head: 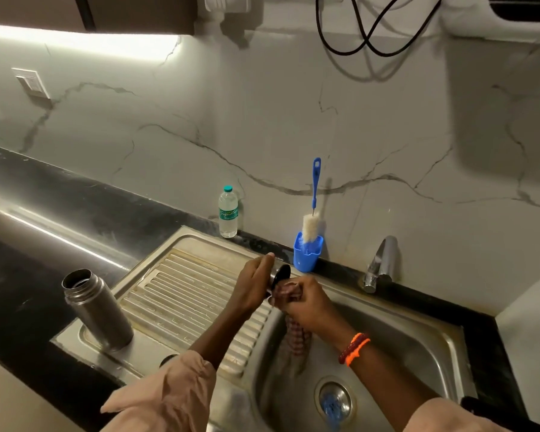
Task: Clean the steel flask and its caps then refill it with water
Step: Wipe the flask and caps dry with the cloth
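Over sink: left hand [253, 283] grips cap [280, 273] (tilted), right hand [306, 302] rubs cloth [296, 333].

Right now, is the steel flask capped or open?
Open: the steel flask stands upright on the sink's drainboard, its dark mouth uncovered.

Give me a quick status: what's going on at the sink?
Left hand grips cap; right hand rubs it with cloth. Flask open, upright on drainboard. Tap clear, nothing blocking.
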